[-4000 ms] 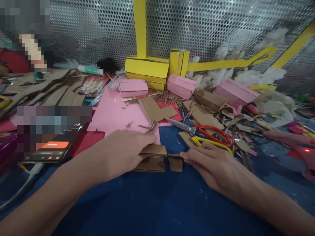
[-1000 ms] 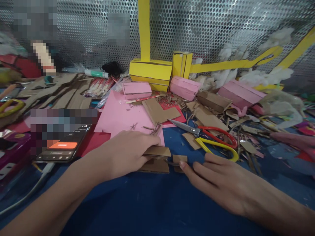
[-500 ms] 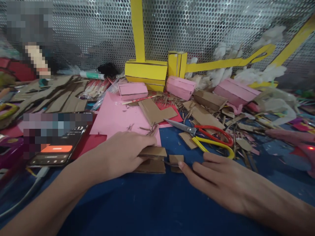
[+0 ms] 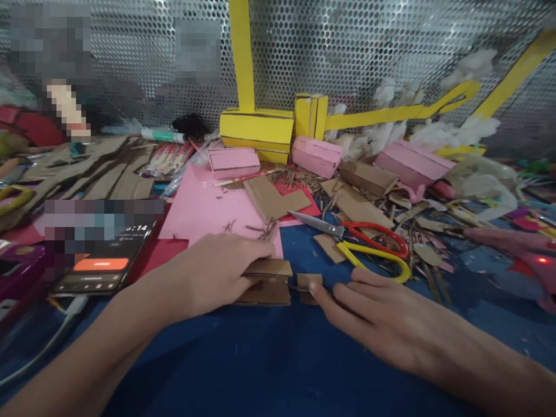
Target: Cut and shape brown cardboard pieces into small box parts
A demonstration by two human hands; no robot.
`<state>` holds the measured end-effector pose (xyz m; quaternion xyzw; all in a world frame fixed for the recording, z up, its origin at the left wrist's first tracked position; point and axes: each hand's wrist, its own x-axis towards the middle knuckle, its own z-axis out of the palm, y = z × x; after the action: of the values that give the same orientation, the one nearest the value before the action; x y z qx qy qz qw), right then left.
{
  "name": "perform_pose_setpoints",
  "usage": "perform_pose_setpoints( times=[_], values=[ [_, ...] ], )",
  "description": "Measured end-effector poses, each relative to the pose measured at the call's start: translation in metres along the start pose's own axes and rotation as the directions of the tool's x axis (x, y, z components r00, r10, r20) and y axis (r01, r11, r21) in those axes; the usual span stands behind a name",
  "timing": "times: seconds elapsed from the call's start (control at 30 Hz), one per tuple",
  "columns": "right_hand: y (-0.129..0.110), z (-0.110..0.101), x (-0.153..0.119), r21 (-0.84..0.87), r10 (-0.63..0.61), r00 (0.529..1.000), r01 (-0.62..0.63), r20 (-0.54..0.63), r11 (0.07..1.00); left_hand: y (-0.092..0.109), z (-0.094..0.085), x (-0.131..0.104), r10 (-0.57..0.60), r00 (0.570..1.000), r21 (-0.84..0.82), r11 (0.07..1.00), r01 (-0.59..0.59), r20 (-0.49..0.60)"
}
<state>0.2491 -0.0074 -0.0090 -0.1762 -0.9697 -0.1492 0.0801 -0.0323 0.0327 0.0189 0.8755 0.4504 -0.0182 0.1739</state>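
Observation:
My left hand (image 4: 221,269) is closed around the left end of a folded brown cardboard piece (image 4: 266,291) on the blue table surface. Just right of it lies a small cardboard piece (image 4: 310,282), its lower edge touched by the index finger of my right hand (image 4: 373,307). The fingers of that hand are stretched out. Scissors (image 4: 336,229) with one red and one yellow handle lie above my right hand, blades pointing left. Pink paper (image 4: 200,202) is spread beyond my left hand, with an L-shaped cardboard piece (image 4: 271,200) on its right part.
A phone (image 4: 104,260) with a cable lies at the left. Yellow (image 4: 256,130) and pink boxes (image 4: 234,162) stand before a perforated metal sheet (image 4: 356,52). Cardboard scraps (image 4: 425,231) are scattered right of centre; a pink glue gun (image 4: 512,243) lies at the right.
The view has shifted very slightly. My right index finger has moved a little left on the small cardboard piece. My left hand keeps its hold.

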Motion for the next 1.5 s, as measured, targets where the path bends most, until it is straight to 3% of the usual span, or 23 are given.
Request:
perform_pose_setpoints(
  times=[0.23, 0.4, 0.5, 0.53, 0.63, 0.7, 0.8, 0.9, 1.03, 1.17, 1.5],
  values=[
    [0.000, -0.003, -0.002, -0.015, 0.025, 1.000, -0.025, -0.015, 1.000, 0.001, -0.002, -0.001, -0.020, 1.000, -0.006, 1.000, 0.020, 0.004],
    [0.015, -0.008, -0.014, 0.134, 0.056, 0.998, -0.050, -0.040, 0.990, 0.002, -0.004, 0.000, -0.059, 0.998, 0.000, 0.998, 0.059, 0.036],
    [0.021, -0.010, -0.013, 0.168, 0.203, 0.975, -0.185, -0.096, 0.968, 0.002, -0.005, 0.000, -0.069, 0.997, -0.022, 0.997, 0.070, 0.041],
    [0.020, -0.010, -0.010, 0.186, 0.314, 0.942, -0.290, -0.119, 0.939, 0.002, -0.005, -0.001, -0.079, 0.996, -0.025, 0.996, 0.080, 0.040],
    [0.013, -0.010, 0.002, 0.429, 0.645, 0.764, -0.584, 0.005, 0.689, 0.004, -0.005, -0.005, -0.121, 0.992, -0.014, 0.993, 0.121, -0.018],
    [0.006, -0.012, 0.013, 0.639, 0.757, 0.651, -0.608, 0.061, 0.472, 0.007, -0.004, -0.008, -0.109, 0.989, -0.048, 0.993, 0.104, -0.102],
    [-0.005, -0.016, 0.027, 0.784, 0.783, 0.584, -0.580, 0.213, 0.219, 0.014, 0.000, -0.012, -0.073, 0.986, -0.130, 0.990, 0.054, -0.150],
    [-0.011, -0.017, 0.035, 0.793, 0.754, 0.555, -0.605, 0.352, 0.075, 0.020, 0.004, -0.011, -0.064, 0.989, -0.161, 0.986, 0.041, -0.137],
    [-0.010, -0.014, 0.038, 0.753, 0.755, 0.541, -0.650, 0.371, 0.096, 0.025, 0.008, -0.010, -0.021, 0.991, -0.111, 0.994, 0.006, -0.135],
    [-0.007, -0.010, 0.036, 0.688, 0.738, 0.569, -0.697, 0.362, 0.200, 0.027, 0.013, -0.012, 0.009, 0.987, -0.080, 0.997, -0.022, -0.163],
    [-0.005, -0.003, 0.040, 0.630, 0.721, 0.616, -0.706, 0.319, 0.325, 0.032, 0.015, -0.008, 0.004, 0.989, -0.058, 0.998, -0.013, -0.145]
  ],
)
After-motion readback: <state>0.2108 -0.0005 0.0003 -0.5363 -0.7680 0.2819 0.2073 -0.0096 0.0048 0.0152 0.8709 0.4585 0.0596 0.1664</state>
